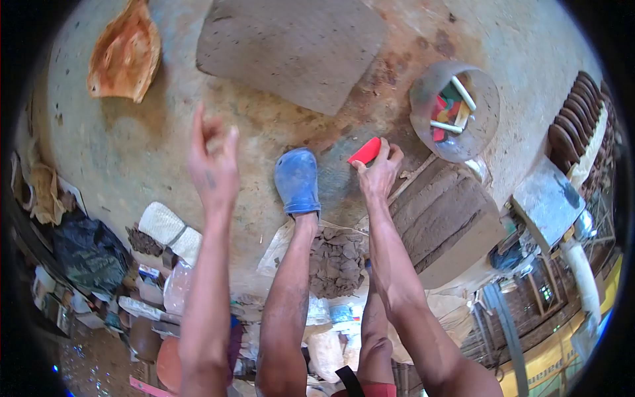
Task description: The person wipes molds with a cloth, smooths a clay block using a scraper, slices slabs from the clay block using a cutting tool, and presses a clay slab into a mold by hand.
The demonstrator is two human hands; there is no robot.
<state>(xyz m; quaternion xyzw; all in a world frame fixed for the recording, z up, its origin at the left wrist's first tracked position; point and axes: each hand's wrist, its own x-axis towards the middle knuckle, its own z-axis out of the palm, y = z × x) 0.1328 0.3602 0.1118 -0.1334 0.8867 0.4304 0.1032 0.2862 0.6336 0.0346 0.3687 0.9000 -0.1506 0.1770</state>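
Note:
A flat red piece (365, 152) is pinched between the thumb and fingers of my right hand (381, 171), just above the floor. My left hand (215, 155) is raised with thumb and forefinger apart, slightly blurred, and nothing shows in it. Beyond both hands lies a grey-brown clay slab (291, 49). To the right of my right hand stands a clear round tub (486, 126) with white sticks and coloured pieces inside. A large clay block (443, 221) sits beside my right forearm.
An orange-brown shell-shaped piece (126, 56) lies at the upper left. My foot in a blue clog (297, 180) stands between the hands. Lumpy clay (336, 261) lies behind it. A dark plastic bag (89, 251) is at left, and stacked brown discs (574, 122) are at right.

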